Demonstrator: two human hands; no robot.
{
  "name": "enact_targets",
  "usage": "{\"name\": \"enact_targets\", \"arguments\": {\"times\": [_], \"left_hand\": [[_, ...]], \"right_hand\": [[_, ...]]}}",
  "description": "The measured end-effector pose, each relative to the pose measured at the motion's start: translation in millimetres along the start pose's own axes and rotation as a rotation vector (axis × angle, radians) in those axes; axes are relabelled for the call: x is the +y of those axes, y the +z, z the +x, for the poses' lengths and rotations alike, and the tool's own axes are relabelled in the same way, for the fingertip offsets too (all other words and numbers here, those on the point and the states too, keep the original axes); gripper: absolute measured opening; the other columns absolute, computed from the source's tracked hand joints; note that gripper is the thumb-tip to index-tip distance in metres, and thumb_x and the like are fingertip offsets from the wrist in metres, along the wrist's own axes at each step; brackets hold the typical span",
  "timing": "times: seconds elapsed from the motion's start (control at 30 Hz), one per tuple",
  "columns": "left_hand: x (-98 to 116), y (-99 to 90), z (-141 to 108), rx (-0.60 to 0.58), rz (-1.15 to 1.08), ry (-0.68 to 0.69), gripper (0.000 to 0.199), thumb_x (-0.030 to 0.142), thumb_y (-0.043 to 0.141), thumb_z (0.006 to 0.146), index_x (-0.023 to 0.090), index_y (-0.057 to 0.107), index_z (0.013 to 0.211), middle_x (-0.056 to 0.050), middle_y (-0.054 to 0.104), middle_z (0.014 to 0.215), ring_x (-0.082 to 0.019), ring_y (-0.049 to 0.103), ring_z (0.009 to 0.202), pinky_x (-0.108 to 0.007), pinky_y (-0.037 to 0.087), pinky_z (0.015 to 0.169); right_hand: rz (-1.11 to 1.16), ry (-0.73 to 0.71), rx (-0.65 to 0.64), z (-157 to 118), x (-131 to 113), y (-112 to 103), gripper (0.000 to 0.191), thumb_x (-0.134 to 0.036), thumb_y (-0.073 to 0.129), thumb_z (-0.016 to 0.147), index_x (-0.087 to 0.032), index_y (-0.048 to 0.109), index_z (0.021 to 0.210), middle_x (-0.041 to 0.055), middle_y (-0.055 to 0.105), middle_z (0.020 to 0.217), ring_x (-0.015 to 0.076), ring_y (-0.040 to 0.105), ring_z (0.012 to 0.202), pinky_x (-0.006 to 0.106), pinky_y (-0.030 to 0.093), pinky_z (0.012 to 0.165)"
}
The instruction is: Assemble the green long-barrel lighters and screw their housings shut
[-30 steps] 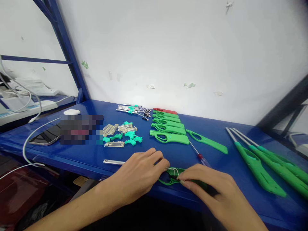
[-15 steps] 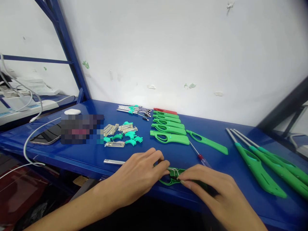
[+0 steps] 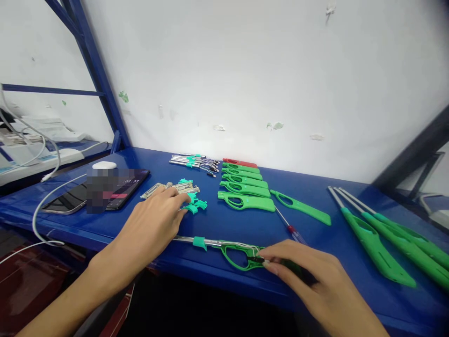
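Observation:
Near the front table edge lies an opened green lighter handle [image 3: 235, 265], with a metal tube [image 3: 212, 243] running left from it and a teal collar [image 3: 199, 242] on the tube. White wires [image 3: 242, 245] run inside the handle. My right hand [image 3: 312, 271] is closed over the handle's right part, thumb and finger pinching a small black igniter piece [image 3: 255, 259]. My left hand [image 3: 154, 220] reaches to the teal triggers [image 3: 192, 208], thumb and index finger apart beside them. Its palm hides part of this pile and of the clear fuel tanks [image 3: 151, 191].
Several green handle shells [image 3: 249, 202] and a red one [image 3: 240, 163] lie in a row. Behind are metal tubes with wires [image 3: 189, 161]. A screwdriver [image 3: 294, 232] lies beside another green shell [image 3: 305, 210]. Assembled lighters [image 3: 377, 248] are at right, phones [image 3: 129, 189] at left.
My left hand has left the lighter handle and moved left and away to the teal triggers, uncovering the tube and collar. My right hand stays at the handle.

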State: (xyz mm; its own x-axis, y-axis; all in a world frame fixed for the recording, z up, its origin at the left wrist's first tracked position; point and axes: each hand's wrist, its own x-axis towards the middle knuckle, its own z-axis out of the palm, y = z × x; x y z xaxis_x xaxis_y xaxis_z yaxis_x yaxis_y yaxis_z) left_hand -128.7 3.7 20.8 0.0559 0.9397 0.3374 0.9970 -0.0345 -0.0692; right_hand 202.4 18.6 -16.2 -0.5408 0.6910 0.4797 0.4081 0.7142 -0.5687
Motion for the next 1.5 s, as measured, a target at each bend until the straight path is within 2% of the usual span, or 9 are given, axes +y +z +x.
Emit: {"name": "enact_targets", "arguments": {"times": [0.13, 0.4, 0.6, 0.73, 0.83, 0.97, 1.17, 1.27, 1.5], "left_hand": [[4, 2.2, 3, -0.051, 0.006, -0.029, 0.017, 0.019, 0.065, 0.102, 0.022, 0.077, 0.114, -0.011, 0.076, 0.116, -0.036, 0.070, 0.111, -0.037, 0.052, 0.072], [1, 6.7, 8, -0.058, -0.016, -0.029, 0.021, 0.019, 0.060, 0.103, 0.022, 0.079, 0.108, -0.009, 0.080, 0.106, -0.031, 0.075, 0.102, -0.033, 0.050, 0.070], [4, -5.6, -4, 0.095, -0.038, -0.040, 0.029, 0.019, 0.050, 0.105, 0.022, 0.079, 0.105, -0.010, 0.078, 0.110, -0.030, 0.073, 0.095, -0.034, 0.047, 0.064], [17, -15.3, -19, 0.227, -0.320, 0.124, 0.026, 0.030, 0.052, 0.110, 0.026, 0.078, 0.106, -0.005, 0.077, 0.106, -0.023, 0.072, 0.089, -0.033, 0.051, 0.075], [33, -12.2, -28, 0.179, -0.539, 0.230, 0.020, 0.027, 0.057, 0.111, 0.029, 0.077, 0.110, -0.001, 0.075, 0.106, -0.019, 0.071, 0.090, -0.030, 0.052, 0.080], [55, 0.0, -34, 0.040, -0.660, 0.301, 0.022, 0.019, 0.055, 0.111, 0.031, 0.074, 0.115, 0.000, 0.072, 0.109, -0.017, 0.070, 0.091, -0.029, 0.053, 0.084], [70, 9.8, -36, 0.054, -0.603, 0.368, 0.029, 0.012, 0.050, 0.110, 0.028, 0.073, 0.119, -0.003, 0.070, 0.107, -0.017, 0.069, 0.086, -0.028, 0.056, 0.080], [72, 10.6, -35, 0.102, -0.543, 0.391, 0.033, 0.008, 0.048, 0.108, 0.026, 0.073, 0.121, -0.005, 0.070, 0.105, -0.017, 0.069, 0.084, -0.026, 0.057, 0.074], [71, 5.1, -32, 0.057, -0.496, 0.363, 0.035, 0.006, 0.046, 0.106, 0.025, 0.073, 0.117, -0.005, 0.071, 0.105, -0.017, 0.070, 0.082, -0.027, 0.058, 0.074]], "right_hand": [[-0.009, 0.013, 0.015, -1, 0, 0, 0.014, -0.033, 0.070, 0.104, -0.042, 0.077, 0.113, -0.0128, 0.083, 0.105, 0.0090, 0.080, 0.093, 0.012, 0.058, 0.087], [-0.011, 0.008, 0.008, 0, -1, -1, 0.014, -0.032, 0.071, 0.103, -0.042, 0.077, 0.112, -0.0128, 0.083, 0.103, 0.0086, 0.080, 0.092, 0.011, 0.058, 0.087], [-0.010, 0.006, 0.026, 0, -1, 0, 0.014, -0.032, 0.072, 0.103, -0.040, 0.078, 0.113, -0.0099, 0.084, 0.103, 0.0107, 0.081, 0.090, 0.014, 0.060, 0.087], [-0.023, 0.018, 0.024, -1, -2, -1, 0.015, -0.031, 0.070, 0.103, -0.038, 0.079, 0.114, -0.0070, 0.084, 0.104, 0.0134, 0.081, 0.091, 0.017, 0.062, 0.086], [-0.030, 0.011, 0.021, -1, -1, -1, 0.016, -0.030, 0.071, 0.103, -0.038, 0.079, 0.114, -0.0060, 0.085, 0.104, 0.0148, 0.082, 0.092, 0.018, 0.063, 0.086], [-0.042, -0.002, 0.008, 0, 0, -1, 0.013, -0.032, 0.069, 0.104, -0.036, 0.078, 0.114, -0.0054, 0.085, 0.106, 0.0138, 0.082, 0.093, 0.017, 0.062, 0.088], [-0.045, -0.004, -0.007, -1, 0, -1, 0.015, -0.032, 0.068, 0.105, -0.036, 0.078, 0.116, -0.0048, 0.084, 0.108, 0.0141, 0.081, 0.094, 0.018, 0.062, 0.088], [-0.041, -0.001, 0.002, -1, -1, -1, 0.015, -0.030, 0.069, 0.104, -0.036, 0.079, 0.114, -0.0052, 0.085, 0.107, 0.0147, 0.081, 0.094, 0.019, 0.062, 0.088], [-0.051, 0.004, 0.008, 0, -4, -1, 0.017, -0.030, 0.069, 0.104, -0.037, 0.080, 0.115, -0.0056, 0.085, 0.107, 0.0150, 0.082, 0.094, 0.019, 0.063, 0.087]]}}
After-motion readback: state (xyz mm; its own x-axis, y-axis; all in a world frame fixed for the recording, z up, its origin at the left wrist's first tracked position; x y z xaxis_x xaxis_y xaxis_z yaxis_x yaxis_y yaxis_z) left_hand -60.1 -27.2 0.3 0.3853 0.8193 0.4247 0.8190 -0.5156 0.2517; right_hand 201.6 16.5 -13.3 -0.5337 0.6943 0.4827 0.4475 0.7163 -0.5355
